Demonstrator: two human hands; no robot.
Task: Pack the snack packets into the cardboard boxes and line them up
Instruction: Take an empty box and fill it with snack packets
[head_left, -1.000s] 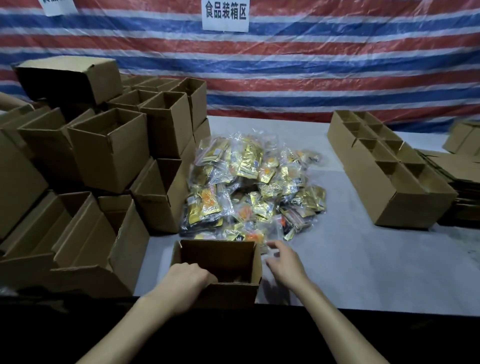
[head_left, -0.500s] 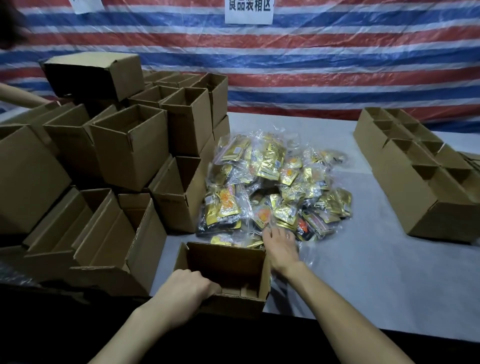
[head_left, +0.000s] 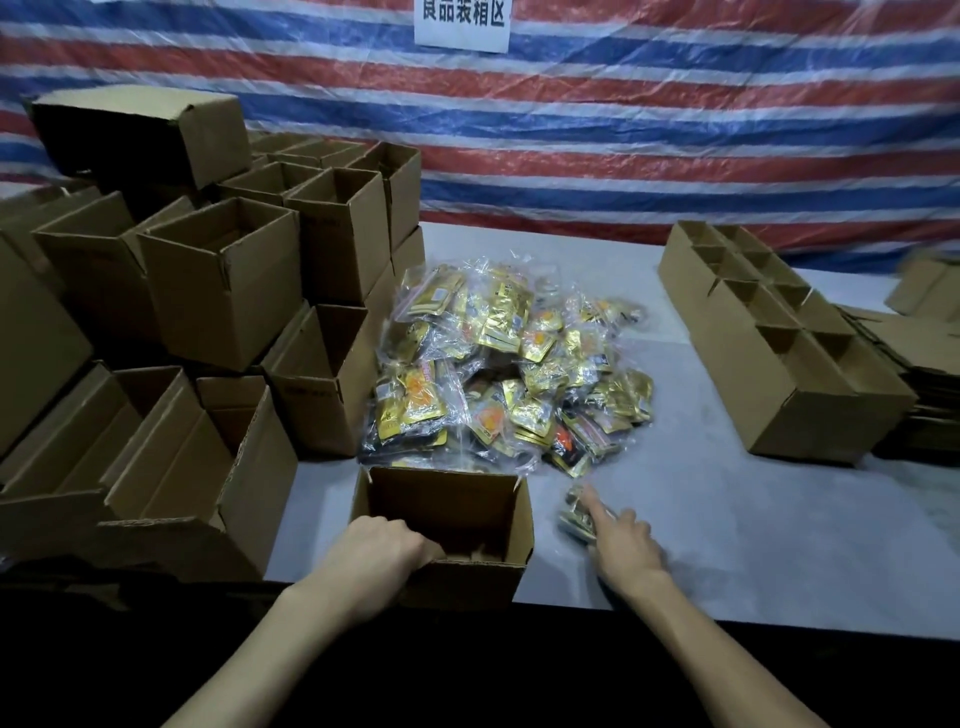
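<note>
An open cardboard box (head_left: 483, 577) stands at the table's near edge, and I see nothing inside it. My left hand (head_left: 382, 556) grips its near left rim, fingers curled over the edge. A heap of gold and clear snack packets (head_left: 511, 374) lies just behind the box. My right hand (head_left: 621, 538) is to the right of the box and holds a small gold snack packet (head_left: 574, 517), index finger stretched along it, low over the table.
Many open empty boxes (head_left: 218, 280) are stacked at the left, some tipped on their sides. A row of open boxes (head_left: 779, 374) runs along the right, with flattened cardboard (head_left: 914, 364) beyond. A striped tarp hangs behind the grey table (head_left: 727, 519).
My right hand reached into the near edge of the heap, then drew back to the right of the box with a packet in it. My left hand stayed on the box rim.
</note>
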